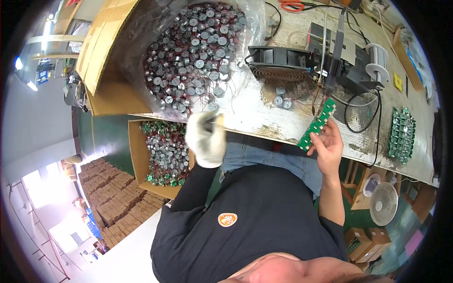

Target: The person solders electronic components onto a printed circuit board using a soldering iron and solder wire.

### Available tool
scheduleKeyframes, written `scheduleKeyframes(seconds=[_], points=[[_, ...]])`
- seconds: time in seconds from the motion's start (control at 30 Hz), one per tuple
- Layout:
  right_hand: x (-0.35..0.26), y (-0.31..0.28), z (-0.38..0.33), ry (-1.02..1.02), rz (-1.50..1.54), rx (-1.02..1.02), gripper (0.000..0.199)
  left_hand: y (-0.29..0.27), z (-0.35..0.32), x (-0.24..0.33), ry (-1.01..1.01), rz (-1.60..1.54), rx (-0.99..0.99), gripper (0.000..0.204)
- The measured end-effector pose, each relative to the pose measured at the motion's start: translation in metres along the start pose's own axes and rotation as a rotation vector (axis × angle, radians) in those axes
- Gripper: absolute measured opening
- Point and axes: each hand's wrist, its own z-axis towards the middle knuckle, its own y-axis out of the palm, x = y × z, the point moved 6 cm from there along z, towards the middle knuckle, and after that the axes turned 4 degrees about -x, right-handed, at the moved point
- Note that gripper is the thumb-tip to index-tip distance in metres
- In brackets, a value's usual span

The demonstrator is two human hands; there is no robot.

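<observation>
Black shirt (pixel 273 221), worn bench (pixel 250 111), green floor (pixel 108 141), right hand (pixel 329 150) pinching circuit board (pixel 322 120), left hand (pixel 206 144), hold unclear

Single view: head camera, left of the side-by-side pair I wear, fisheye, upright. Looks steeply down and forward from my head. My black shirt (pixel 269 217) sits close, filling the lower middle. My left hand (pixel 206 140) and right hand (pixel 328 148) fall at middle range; the workbench (pixel 250 120) stretches away beyond them to the upper edge. Field wide enough to catch bright windows (pixel 38 188) far off at left and a white fan (pixel 383 203) at right. Corners fall dark outside the lens circle.
</observation>
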Motion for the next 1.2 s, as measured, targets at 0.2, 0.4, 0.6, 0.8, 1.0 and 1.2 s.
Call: scheduleKeyframes(seconds=[0.2,0.4,0.6,0.8,1.0,1.2], points=[[-0.002,0.002,0.002,-0.013,-0.02,-0.03,0.057,-0.02,0.064,-0.023,0.015,0.258,-0.187,0.027],[-0.001,0.001,-0.001,-0.034,-0.035,-0.005,0.056,0.028,0.078,-0.04,-0.223,-0.065,-0.261,0.036],[0.003,0.002,-0.001,-0.026,0.016,-0.027,0.055,0.034,0.072,-0.024,-0.359,-0.383,-0.179,0.024],[-0.002,0.002,-0.001,-0.018,0.028,-0.037,0.051,0.048,0.036,-0.008,-0.452,-0.495,-0.316,0.027],[-0.001,0.002,-0.003,-0.011,0.002,-0.068,0.075,0.085,-0.008,0.019,-0.488,-0.529,-0.597,0.023],[-0.002,0.007,-0.006,0.095,0.11,-0.122,0.077,0.129,-0.045,0.034,-0.791,-0.749,-0.874,0.02]])
